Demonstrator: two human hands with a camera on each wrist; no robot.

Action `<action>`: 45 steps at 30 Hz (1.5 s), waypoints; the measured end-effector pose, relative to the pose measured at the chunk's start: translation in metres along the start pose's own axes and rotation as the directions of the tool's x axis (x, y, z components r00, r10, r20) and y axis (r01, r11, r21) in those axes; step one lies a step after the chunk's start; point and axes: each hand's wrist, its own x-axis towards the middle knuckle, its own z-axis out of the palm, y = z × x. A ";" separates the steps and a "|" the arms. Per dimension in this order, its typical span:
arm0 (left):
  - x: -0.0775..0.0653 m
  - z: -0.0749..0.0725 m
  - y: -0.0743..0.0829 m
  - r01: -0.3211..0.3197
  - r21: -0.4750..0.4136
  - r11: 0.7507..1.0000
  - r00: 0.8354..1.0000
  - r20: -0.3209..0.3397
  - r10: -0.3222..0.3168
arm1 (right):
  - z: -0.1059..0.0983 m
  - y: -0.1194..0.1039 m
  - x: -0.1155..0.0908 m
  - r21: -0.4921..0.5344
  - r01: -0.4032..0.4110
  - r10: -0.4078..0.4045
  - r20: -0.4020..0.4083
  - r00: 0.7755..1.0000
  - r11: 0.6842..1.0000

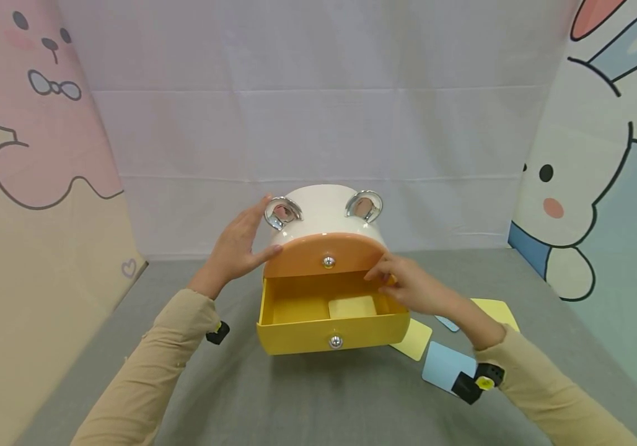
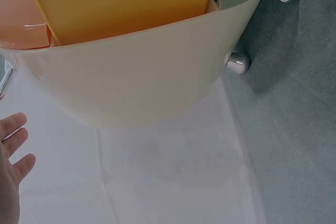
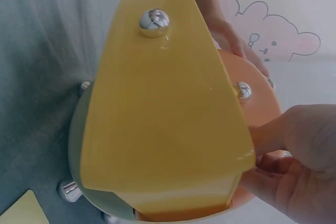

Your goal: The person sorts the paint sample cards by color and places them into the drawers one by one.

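A small rounded white drawer cabinet (image 1: 324, 210) with silver ears stands in the middle of the table. Its orange upper drawer (image 1: 296, 260) is closed, while the yellow lower drawer (image 1: 296, 336) is pulled out. Inside that drawer lies a pale yellow card (image 1: 352, 306). My left hand (image 1: 235, 241) is at the cabinet's left side below the ear, fingers extended and thumb near the orange front. Over the right side of the yellow drawer is my right hand (image 1: 410, 285), its fingers bent. The drawer hides part of them in the right wrist view; what they hold is unclear.
Right of the cabinet lie a yellow card (image 1: 416, 341), a light blue card (image 1: 443, 365) and another yellow card (image 1: 497, 311), partly behind the right forearm. A small blue card (image 1: 448, 323) shows between them. Printed cloth walls enclose the grey table (image 1: 229, 402).
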 end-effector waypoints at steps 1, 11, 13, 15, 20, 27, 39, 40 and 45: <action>0.000 0.000 0.000 0.000 -0.001 1.000 1.000 -0.001 0.000 | -0.002 0.000 0.000 0.004 -0.006 0.006 -0.006 1.000 1.000; 0.001 0.000 0.002 -0.009 -0.002 1.000 1.000 -0.010 0.009 | -0.021 0.005 -0.011 0.030 -0.084 0.085 -0.034 0.996 0.996; 0.001 0.000 0.002 -0.007 -0.004 1.000 1.000 -0.009 0.007 | -0.025 0.006 -0.015 0.033 -0.098 0.100 -0.043 0.994 0.995; 0.000 0.000 0.001 -0.002 -0.003 1.000 1.000 -0.006 0.002 | -0.028 0.009 -0.019 0.035 -0.119 0.121 -0.054 0.991 0.992; -0.001 0.000 0.000 0.001 -0.003 1.000 1.000 -0.002 -0.001 | -0.034 0.019 -0.032 0.016 -0.191 0.192 -0.074 0.979 0.981; 0.000 0.000 0.000 -0.006 -0.001 1.000 1.000 -0.006 0.006 | -0.032 0.044 -0.051 -0.046 -0.305 0.300 -0.102 0.949 0.951; 0.000 -0.001 0.001 0.005 -0.005 1.000 1.000 0.001 -0.005 | 0.029 0.092 -0.085 -0.142 -0.471 0.471 -0.037 0.881 0.871; 0.000 -0.001 0.001 0.006 -0.006 1.000 1.000 0.000 -0.006 | 0.035 0.094 -0.087 -0.153 -0.469 0.470 -0.034 0.882 0.870; 0.000 0.000 0.001 0.003 -0.002 1.000 1.000 -0.002 -0.003 | 0.056 0.101 -0.093 -0.194 -0.420 0.419 -0.044 0.907 0.887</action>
